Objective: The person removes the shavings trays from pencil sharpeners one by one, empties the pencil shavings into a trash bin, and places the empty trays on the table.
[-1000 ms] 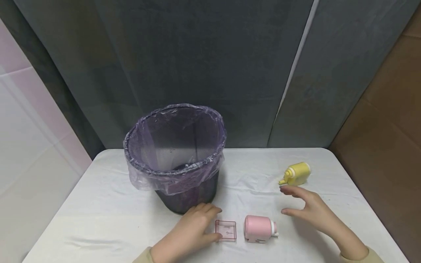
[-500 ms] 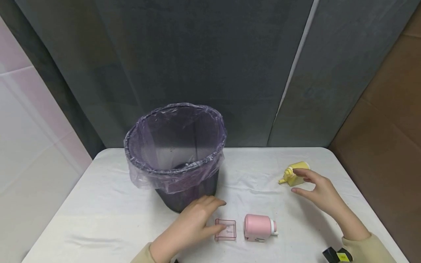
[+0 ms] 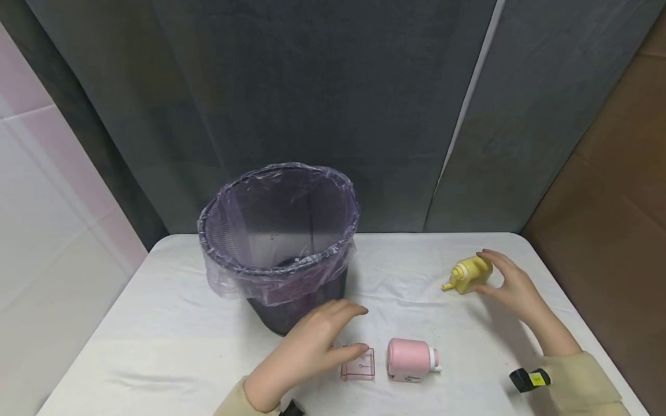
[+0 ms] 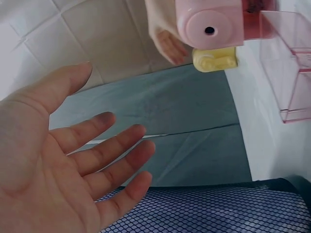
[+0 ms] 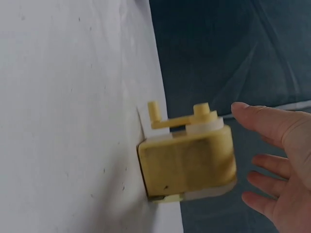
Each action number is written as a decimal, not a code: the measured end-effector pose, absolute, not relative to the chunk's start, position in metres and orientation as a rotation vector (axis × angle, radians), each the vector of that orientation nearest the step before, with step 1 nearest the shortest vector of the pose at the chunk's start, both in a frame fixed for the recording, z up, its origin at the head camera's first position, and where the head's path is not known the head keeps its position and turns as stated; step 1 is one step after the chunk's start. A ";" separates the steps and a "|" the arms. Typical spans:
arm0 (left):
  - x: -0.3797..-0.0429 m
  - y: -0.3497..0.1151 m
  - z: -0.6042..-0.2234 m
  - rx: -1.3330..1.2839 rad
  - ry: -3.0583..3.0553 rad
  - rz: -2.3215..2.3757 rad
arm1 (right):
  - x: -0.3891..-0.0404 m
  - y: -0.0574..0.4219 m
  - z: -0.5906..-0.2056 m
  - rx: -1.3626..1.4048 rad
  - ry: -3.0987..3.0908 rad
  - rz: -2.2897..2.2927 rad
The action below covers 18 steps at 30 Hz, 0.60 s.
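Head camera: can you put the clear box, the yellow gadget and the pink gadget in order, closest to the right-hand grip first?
1. Yellow gadget: at the right-hand grip, by its thumb and fingertips.
2. Pink gadget: off to the left, nearer the person.
3. Clear box: farther left, past the pink one.

Bin [image 3: 281, 315] left; box [image 3: 359, 371], then near sharpener [image 3: 408, 359], rightward — far sharpener [image 3: 470, 274] behind (seemingly on the table [image 3: 156, 323]).

The covered desk [image 3: 411, 309] carries a pink bottle [image 3: 408, 359], lying, cap toward 3 o'clock. From it, a clear box [image 3: 359, 371] sits at 9 o'clock; a lined bin [image 3: 283, 318] stands at 10; a yellow bottle [image 3: 472, 271] lies at 1. The right hand's grip [image 3: 515, 292] straddles the yellow bottle, contact undetermined. The left hand's grip [image 3: 318, 340] is spread, thumb above the box.
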<state>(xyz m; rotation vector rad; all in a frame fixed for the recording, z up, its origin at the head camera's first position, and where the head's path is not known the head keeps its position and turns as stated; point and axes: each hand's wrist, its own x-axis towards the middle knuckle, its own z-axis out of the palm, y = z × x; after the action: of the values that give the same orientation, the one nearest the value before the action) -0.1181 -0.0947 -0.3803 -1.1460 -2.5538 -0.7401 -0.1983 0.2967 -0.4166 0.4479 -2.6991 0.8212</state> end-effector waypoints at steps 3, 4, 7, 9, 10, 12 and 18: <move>-0.119 -0.094 -0.377 -1.142 -2.551 -0.747 | -0.202 0.300 -0.420 0.434 -2.705 0.822; -0.119 -0.094 -0.377 -1.142 -2.550 -0.751 | -0.203 0.300 -0.421 0.424 -2.712 0.825; -0.119 -0.093 -0.375 -1.141 -2.547 -0.773 | -0.207 0.304 -0.424 0.387 -2.738 0.852; -0.120 -0.093 -0.374 -1.147 -2.539 -0.789 | -0.210 0.306 -0.428 0.361 -2.756 0.880; -0.120 -0.092 -0.373 -1.149 -2.536 -0.798 | -0.212 0.307 -0.429 0.347 -2.765 0.901; -0.121 -0.092 -0.372 -1.158 -2.527 -0.815 | -0.214 0.310 -0.434 0.318 -2.786 0.944; -0.123 -0.091 -0.367 -1.173 -2.515 -0.851 | -0.221 0.315 -0.451 0.263 -2.807 1.100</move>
<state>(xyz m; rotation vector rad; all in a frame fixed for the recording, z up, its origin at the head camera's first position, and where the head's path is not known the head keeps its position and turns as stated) -0.1228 -0.0906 -0.3667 -1.1726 -2.5148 -0.8510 -0.2213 0.3150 -0.4508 0.2627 -2.8070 1.0996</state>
